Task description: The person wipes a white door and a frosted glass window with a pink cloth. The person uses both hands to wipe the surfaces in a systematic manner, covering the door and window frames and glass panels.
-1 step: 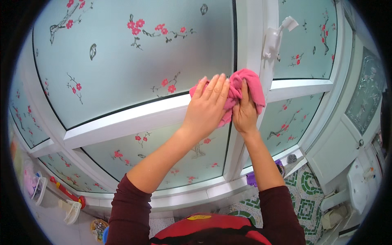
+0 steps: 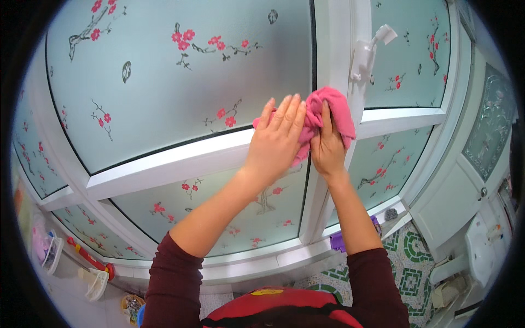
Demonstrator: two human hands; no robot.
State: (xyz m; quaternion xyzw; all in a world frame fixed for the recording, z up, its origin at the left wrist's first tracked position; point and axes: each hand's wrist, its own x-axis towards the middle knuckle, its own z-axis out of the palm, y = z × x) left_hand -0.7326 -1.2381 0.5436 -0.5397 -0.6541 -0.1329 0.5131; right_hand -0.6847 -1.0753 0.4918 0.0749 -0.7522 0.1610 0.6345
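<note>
A crumpled pink cloth [image 2: 338, 112] is bunched against the white frame of a frosted glass door, where the crossbar [image 2: 169, 165] meets the upright [image 2: 333, 49]. My left hand [image 2: 278, 134] lies flat over the cloth's left part, fingers straight and side by side, pressing it to the crossbar. Beside it, my right hand [image 2: 328, 147] grips the cloth, one digit pointing up along its front and the others partly hidden in the folds. Frosted panes [image 2: 180, 93] with pink blossom branches fill the frame above and below.
A white handle [image 2: 365, 57] juts out at the upper right of the door frame. At lower right are a purple item [image 2: 337, 242], a grey scrubber [image 2: 390, 214] on the ledge, and a white washbasin [image 2: 481, 249]. Wall-mounted holders [image 2: 97, 284] stand at lower left.
Both hands and the pink cloth have shifted very slightly upward on the frame. The hold on the cloth looks the same.
</note>
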